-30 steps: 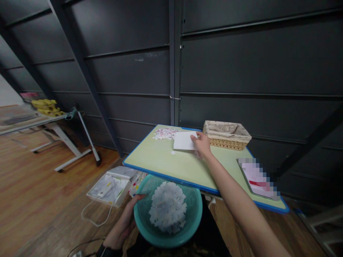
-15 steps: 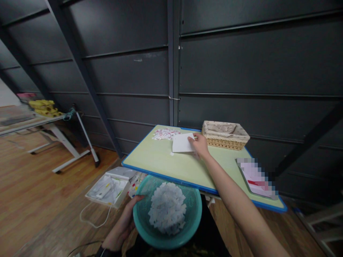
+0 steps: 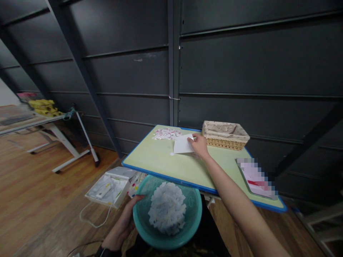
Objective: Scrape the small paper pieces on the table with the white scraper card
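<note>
- Right hand [image 3: 198,144]: arm stretched forward over the table, fingers closed on the right edge of a white sheet; thumb and fingertips pinch that edge.
- White sheet [image 3: 183,144]: plain, rectangular, directly left of the right hand. Whether it lies flat or its held edge is raised off the table cannot be told.
- Left hand [image 3: 121,228]: low and close to the body, gripping the left rim of a bowl, thumb hooked over the rim, fingers underneath and out of sight.
- Bowl [image 3: 193,218]: teal, round, held to the right of the left hand, below the near edge of the table.
- Paper scraps [image 3: 166,208]: white cut pieces with a few coloured flecks, heaped in the middle of the bowl.
- Table [image 3: 160,160]: pale green top with blue edging, under the right hand.
- Scrap pile [image 3: 166,134]: pink and white bits, on the table beyond and to the left of the right hand, just past the sheet's far corner.
- Basket [image 3: 225,142]: wicker, cloth-lined, rectangular, just to the right of the right hand.
- Booklet [image 3: 257,178]: print blurred, white with a red mark, on the table well to the right of the right forearm.
- Tray [image 3: 108,185]: white, flat, on the wooden floor ahead of the left hand, with a white cord [image 3: 92,221] trailing from it.
</note>
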`<action>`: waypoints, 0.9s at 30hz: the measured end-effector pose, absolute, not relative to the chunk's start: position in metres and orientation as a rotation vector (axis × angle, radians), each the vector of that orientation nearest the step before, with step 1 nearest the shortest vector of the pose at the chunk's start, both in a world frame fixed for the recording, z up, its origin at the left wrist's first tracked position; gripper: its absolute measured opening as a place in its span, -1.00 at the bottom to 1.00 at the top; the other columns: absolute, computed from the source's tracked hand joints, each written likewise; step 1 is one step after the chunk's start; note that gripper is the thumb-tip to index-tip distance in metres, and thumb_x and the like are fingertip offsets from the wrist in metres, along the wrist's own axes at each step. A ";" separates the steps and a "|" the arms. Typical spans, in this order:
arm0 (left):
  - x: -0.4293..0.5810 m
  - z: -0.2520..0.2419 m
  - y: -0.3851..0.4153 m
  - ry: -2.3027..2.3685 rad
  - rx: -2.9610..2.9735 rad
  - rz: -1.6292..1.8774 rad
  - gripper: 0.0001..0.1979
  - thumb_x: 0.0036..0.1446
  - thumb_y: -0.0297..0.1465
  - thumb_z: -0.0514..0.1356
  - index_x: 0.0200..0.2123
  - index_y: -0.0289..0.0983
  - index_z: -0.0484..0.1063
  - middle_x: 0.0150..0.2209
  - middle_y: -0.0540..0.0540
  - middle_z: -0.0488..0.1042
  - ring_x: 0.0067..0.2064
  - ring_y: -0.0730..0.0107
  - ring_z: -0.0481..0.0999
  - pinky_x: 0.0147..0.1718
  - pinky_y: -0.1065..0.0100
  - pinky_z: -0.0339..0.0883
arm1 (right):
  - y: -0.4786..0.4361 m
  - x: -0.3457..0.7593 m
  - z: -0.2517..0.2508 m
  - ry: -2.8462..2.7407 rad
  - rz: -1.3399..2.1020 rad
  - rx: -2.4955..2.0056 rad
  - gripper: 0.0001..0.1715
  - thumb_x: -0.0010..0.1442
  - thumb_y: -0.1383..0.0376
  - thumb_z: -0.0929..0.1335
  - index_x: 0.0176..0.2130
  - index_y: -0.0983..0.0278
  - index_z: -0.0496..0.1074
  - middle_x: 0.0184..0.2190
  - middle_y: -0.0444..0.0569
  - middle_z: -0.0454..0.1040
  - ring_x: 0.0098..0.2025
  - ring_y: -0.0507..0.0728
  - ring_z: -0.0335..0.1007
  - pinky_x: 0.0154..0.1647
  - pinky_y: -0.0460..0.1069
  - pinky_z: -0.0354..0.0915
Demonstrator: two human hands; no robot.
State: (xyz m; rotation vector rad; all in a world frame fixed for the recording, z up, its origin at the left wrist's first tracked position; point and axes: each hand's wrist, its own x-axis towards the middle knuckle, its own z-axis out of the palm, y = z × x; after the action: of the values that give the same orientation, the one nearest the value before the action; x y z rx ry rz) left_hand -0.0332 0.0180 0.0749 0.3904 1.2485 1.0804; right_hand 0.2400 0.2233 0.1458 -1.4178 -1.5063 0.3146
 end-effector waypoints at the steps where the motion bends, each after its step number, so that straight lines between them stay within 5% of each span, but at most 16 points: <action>1: -0.033 0.076 0.018 1.253 0.397 1.079 -0.91 0.00 -0.41 0.23 -0.45 -0.34 0.45 -0.56 -0.09 0.56 -0.54 0.34 0.51 -0.47 0.34 0.39 | 0.223 0.240 0.146 -1.512 0.310 -1.415 -0.73 0.02 0.20 0.31 -0.32 0.32 0.49 -0.42 0.05 0.52 -0.38 0.18 0.41 -0.28 0.03 0.27; 12: -0.031 0.075 0.018 1.294 0.422 1.094 -0.87 0.04 -0.43 0.20 -0.31 -0.35 0.44 -0.52 -0.11 0.59 -0.51 0.32 0.54 -0.45 0.32 0.44 | 0.224 0.236 0.144 -1.533 0.383 -1.346 -0.70 0.02 0.19 0.31 -0.29 0.33 0.49 -0.38 0.06 0.55 -0.36 0.17 0.44 -0.32 0.00 0.27; 27: -0.029 0.079 0.018 1.280 0.416 1.077 -0.90 0.02 -0.41 0.21 -0.37 -0.34 0.45 -0.50 -0.14 0.59 -0.49 0.27 0.56 -0.47 0.33 0.42 | 0.222 0.233 0.143 -1.564 0.580 -1.241 -0.60 -0.02 0.11 0.33 -0.26 0.35 0.48 -0.36 0.08 0.55 -0.40 0.17 0.44 -0.42 -0.03 0.26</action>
State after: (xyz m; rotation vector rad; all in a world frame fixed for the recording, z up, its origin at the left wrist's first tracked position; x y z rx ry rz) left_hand -0.0290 0.0179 0.0790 0.4162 1.2798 1.0775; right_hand 0.2331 0.2221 0.1433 -1.2409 -1.5640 0.5799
